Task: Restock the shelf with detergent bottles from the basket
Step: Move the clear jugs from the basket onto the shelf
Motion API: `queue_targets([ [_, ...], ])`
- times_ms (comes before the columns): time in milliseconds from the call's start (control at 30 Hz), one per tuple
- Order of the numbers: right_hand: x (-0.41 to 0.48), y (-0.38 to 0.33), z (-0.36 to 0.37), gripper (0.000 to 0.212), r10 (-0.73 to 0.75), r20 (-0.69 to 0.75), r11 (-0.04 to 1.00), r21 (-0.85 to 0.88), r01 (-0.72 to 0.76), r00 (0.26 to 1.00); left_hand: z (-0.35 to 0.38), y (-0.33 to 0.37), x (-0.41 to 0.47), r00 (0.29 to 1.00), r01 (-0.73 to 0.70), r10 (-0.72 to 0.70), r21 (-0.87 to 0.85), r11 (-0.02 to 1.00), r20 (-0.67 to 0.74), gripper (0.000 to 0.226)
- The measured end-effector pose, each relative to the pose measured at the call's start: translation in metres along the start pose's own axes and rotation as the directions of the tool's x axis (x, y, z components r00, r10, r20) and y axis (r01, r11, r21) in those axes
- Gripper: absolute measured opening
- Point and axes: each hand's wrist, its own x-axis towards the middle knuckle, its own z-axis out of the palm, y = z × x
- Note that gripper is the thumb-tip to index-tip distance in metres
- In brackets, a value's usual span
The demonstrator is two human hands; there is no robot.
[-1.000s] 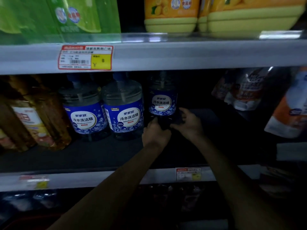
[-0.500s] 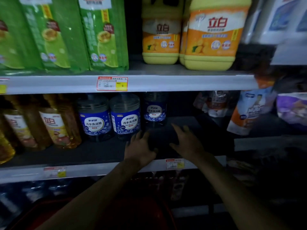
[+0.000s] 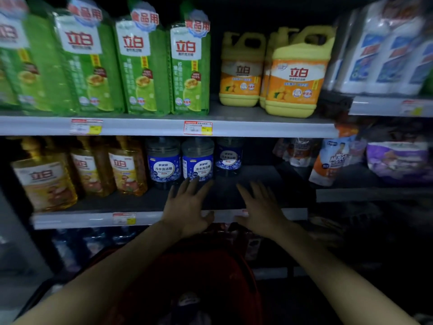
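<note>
Three clear detergent bottles with blue labels stand on the dark middle shelf: one at the left, one beside it, and a third set further back. My left hand hovers with spread fingers over the shelf's front edge, just below the middle bottle. My right hand is spread the same way to the right, holding nothing. A red basket sits below between my forearms, with a dark bottle top showing inside.
Amber detergent bottles stand left of the blue ones. Refill pouches fill the right of that shelf. The upper shelf carries green packs and yellow jugs. Bare shelf lies right of the third blue bottle.
Both hands let go of the third blue bottle at the back and drew away toward the shelf's front edge, fingers spreading. The view pulled back and rose, showing the upper shelf and the basket.
</note>
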Motion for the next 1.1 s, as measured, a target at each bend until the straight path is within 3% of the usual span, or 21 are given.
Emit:
queue_targets([
  [267, -0.046, -0.053, -0.001, 0.106, -0.141, 0.045, 0.988, 0.070, 0.138, 0.989, -0.006, -0.039, -0.082, 0.996, -0.079, 0.076, 0.070, 0.994, 0.034, 0.091],
  [400, -0.071, -0.075, 0.019, 0.100, -0.194, 0.178, 0.980, 0.066, 0.185, 0.965, 0.005, -0.062, -0.129, 0.989, -0.085, 0.072, 0.103, 0.991, 0.130, 0.089],
  [533, -0.087, -0.085, 0.049, 0.087, -0.278, 0.371, 0.954, 0.212, 0.210, 0.886, 0.034, -0.078, -0.166, 0.971, -0.146, 0.117, 0.125, 0.981, 0.209, 0.085],
  [667, -0.093, -0.090, 0.084, 0.071, -0.295, 0.529, 0.956, 0.167, 0.243, 0.796, 0.078, -0.083, -0.185, 0.944, -0.214, 0.164, 0.153, 0.965, 0.286, 0.082],
  [800, -0.099, -0.088, 0.120, 0.052, -0.363, 0.597, 0.928, 0.165, 0.333, 0.715, 0.118, -0.073, -0.195, 0.884, -0.318, 0.253, 0.107, 0.942, 0.394, 0.082],
  [967, -0.107, -0.086, 0.153, 0.070, -0.484, 0.549, 0.841, 0.078, 0.535, 0.681, 0.141, -0.077, -0.200, 0.847, -0.292, 0.226, 0.065, 0.954, 0.481, 0.079],
  [1100, -0.106, -0.087, 0.168, 0.083, -0.537, 0.559, 0.761, -0.002, 0.648, 0.632, 0.144, -0.087, -0.201, 0.872, -0.237, 0.185, 0.058, 0.970, 0.454, 0.074],
])
